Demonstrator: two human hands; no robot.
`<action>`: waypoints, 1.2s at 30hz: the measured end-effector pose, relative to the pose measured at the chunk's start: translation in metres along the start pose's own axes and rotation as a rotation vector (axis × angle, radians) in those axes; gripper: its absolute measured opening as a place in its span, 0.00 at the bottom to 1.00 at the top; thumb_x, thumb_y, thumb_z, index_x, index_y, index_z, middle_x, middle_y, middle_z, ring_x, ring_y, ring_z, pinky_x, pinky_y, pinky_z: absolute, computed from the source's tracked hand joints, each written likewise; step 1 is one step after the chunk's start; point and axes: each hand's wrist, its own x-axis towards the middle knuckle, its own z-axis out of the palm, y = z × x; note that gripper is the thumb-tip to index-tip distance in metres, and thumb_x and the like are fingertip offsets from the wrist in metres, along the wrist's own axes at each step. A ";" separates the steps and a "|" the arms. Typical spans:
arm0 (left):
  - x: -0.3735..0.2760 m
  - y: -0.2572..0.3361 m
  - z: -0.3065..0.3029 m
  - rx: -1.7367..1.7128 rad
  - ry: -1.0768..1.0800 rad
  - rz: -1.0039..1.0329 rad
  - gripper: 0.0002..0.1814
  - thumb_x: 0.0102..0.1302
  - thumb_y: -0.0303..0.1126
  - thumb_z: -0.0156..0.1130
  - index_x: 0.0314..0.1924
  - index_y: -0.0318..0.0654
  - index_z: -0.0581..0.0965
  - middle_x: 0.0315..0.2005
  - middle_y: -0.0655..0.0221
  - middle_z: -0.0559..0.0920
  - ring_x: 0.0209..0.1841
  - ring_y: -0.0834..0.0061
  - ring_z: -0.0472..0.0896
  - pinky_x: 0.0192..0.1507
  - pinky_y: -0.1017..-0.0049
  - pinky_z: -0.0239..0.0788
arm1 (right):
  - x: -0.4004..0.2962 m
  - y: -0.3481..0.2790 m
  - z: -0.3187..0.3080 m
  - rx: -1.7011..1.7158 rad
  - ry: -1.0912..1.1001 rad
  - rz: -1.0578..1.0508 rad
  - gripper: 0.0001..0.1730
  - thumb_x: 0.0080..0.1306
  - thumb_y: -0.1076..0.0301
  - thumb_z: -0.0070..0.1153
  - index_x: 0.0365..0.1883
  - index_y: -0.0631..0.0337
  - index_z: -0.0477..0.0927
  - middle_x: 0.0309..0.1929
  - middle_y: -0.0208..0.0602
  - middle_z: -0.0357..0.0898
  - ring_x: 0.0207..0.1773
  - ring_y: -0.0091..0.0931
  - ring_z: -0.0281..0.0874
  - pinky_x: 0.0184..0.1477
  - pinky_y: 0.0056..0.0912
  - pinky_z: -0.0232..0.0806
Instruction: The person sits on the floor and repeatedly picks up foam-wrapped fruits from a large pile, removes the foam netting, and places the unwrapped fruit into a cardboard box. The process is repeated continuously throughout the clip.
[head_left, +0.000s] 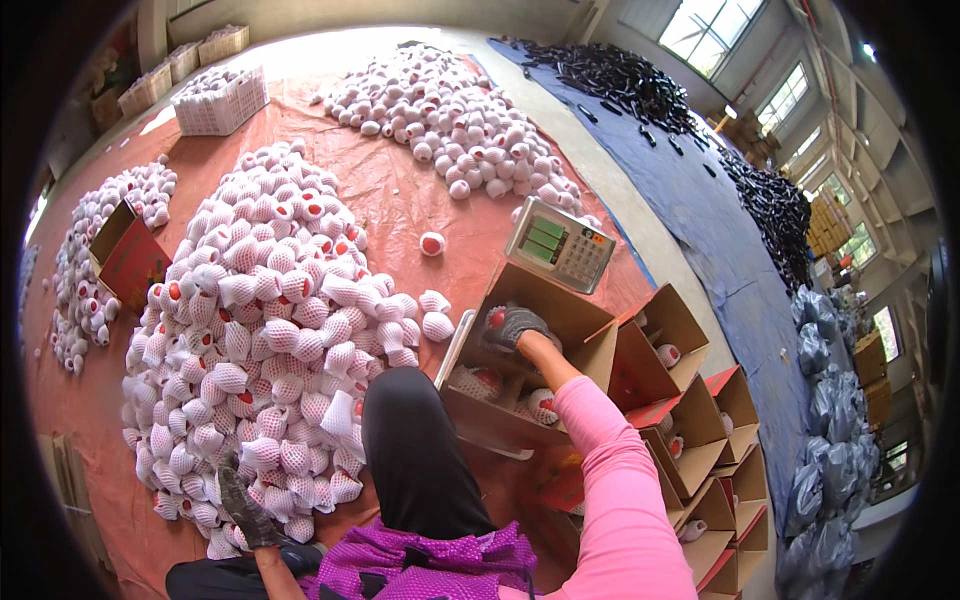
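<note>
Inside an open cardboard box (532, 300), my right hand (516, 328), in a dark grey glove, has its fingers around a red round fruit (496, 318) in a white foam net. More netted fruits (543, 405) lie in the box's compartments. The box rests on a platform scale, and its display unit (561, 244) stands behind the far wall. My left hand (246, 510), gloved too, lies against the lower edge of a big heap of netted fruits (277, 330); whether it grips one cannot be made out.
Several open cartons (690, 442) stand at the right, some holding netted fruit. A single fruit (432, 244) lies on the red tarpaulin (397, 202). Further off are other fruit heaps (480, 135), a white plastic crate (225, 106), a blue tarpaulin (720, 240) and dark bags (832, 420).
</note>
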 end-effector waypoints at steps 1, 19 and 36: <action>0.001 -0.007 -0.005 0.052 0.018 -0.013 0.24 0.74 0.37 0.40 0.62 0.29 0.66 0.59 0.57 0.71 0.62 0.66 0.68 0.64 0.68 0.58 | 0.001 -0.002 -0.003 0.015 -0.001 0.027 0.43 0.50 0.39 0.58 0.53 0.65 0.71 0.51 0.55 0.76 0.53 0.44 0.76 0.54 0.42 0.69; 0.034 -0.054 0.010 0.449 0.102 -0.311 0.18 0.60 0.41 0.59 0.45 0.35 0.77 0.40 0.53 0.80 0.44 0.57 0.78 0.49 0.64 0.68 | -0.175 -0.321 -0.019 0.919 -0.032 -1.196 0.23 0.60 0.73 0.61 0.55 0.64 0.73 0.40 0.39 0.81 0.35 0.21 0.79 0.38 0.24 0.72; 0.226 -0.127 0.052 1.284 -0.339 -0.203 0.33 0.59 0.48 0.61 0.60 0.36 0.69 0.54 0.59 0.75 0.56 0.63 0.72 0.60 0.64 0.62 | -0.140 -0.354 0.101 0.550 0.147 -1.145 0.20 0.56 0.56 0.54 0.39 0.62 0.74 0.30 0.47 0.77 0.31 0.40 0.77 0.33 0.41 0.69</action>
